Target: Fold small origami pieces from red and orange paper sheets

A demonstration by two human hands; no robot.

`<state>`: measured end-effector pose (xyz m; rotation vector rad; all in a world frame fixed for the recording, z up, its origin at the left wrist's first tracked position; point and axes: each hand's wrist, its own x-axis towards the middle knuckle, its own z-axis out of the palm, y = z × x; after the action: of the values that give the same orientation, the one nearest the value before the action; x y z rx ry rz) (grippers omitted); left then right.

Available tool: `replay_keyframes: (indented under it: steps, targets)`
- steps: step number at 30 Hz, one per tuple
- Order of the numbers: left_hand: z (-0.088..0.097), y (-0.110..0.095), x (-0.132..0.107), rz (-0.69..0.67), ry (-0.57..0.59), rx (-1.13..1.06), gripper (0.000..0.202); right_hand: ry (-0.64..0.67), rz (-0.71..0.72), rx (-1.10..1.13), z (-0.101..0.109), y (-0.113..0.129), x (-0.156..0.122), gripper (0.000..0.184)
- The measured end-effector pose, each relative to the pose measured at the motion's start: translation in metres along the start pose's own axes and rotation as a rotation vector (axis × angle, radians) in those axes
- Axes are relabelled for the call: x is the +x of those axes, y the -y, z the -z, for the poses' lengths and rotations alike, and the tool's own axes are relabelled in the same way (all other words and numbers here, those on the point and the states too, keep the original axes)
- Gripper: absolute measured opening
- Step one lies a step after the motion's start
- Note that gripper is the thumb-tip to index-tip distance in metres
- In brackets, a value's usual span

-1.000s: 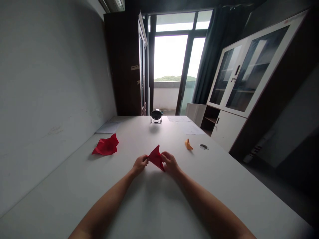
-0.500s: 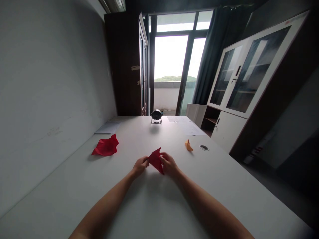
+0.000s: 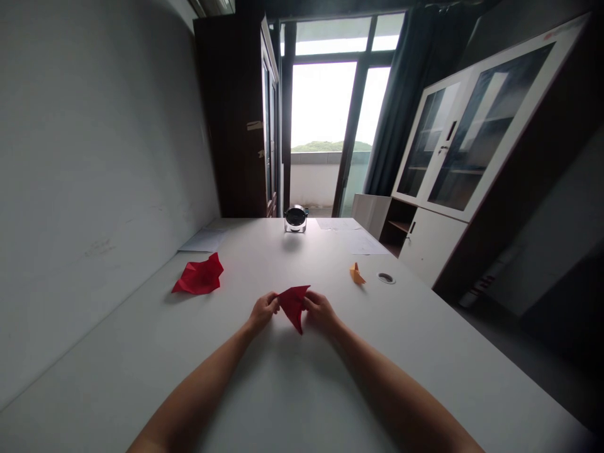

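Observation:
I hold a folded red paper triangle (image 3: 293, 303) just above the white table (image 3: 283, 390), its point hanging down. My left hand (image 3: 263, 311) pinches its left corner. My right hand (image 3: 319, 311) pinches its right upper edge. Both hands have their fingers closed on the paper. A crumpled red paper sheet (image 3: 199, 277) lies on the table to the left. A small orange folded paper figure (image 3: 357, 274) stands to the right of my hands.
A small round black and silver device (image 3: 296, 219) stands at the table's far end, with white sheets (image 3: 206, 240) lying near it. A cable hole (image 3: 385, 277) is set in the table at the right. A grey wall runs along the left; a glass-door cabinet (image 3: 453, 145) stands right.
The red triangle has turned in my hands: its upper tip has swung down to the right, and its long edge now lies nearly level. My hands stayed in place.

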<state>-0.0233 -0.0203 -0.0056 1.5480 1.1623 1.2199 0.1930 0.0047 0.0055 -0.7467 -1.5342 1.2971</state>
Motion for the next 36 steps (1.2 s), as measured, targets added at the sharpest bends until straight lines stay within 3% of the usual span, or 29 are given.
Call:
replay_keyframes:
  steps: [8, 14, 23, 30, 36]
  targets:
    - [-0.001, -0.015, -0.004, 0.0, -0.101, -0.225, 0.033, -0.024, 0.0, -0.029, -0.002, 0.003, -0.001, 0.039]
    - [-0.006, -0.022, -0.008, 0.038, 0.002, -0.328, 0.037, -0.057, 0.006, -0.024, -0.001, 0.015, -0.003, 0.038]
    - [-0.011, -0.026, -0.009, 0.101, -0.002, -0.133, 0.04, 0.014, -0.009, 0.014, -0.005, 0.013, -0.005, 0.038]
    - [-0.016, -0.015, -0.006, 0.055, 0.004, -0.145, 0.032, -0.083, 0.033, -0.095, 0.001, -0.003, -0.002, 0.03]
    - [-0.019, -0.013, -0.008, 0.009, -0.076, 0.032, 0.047, -0.267, 0.07, -0.265, -0.001, -0.005, -0.001, 0.016]
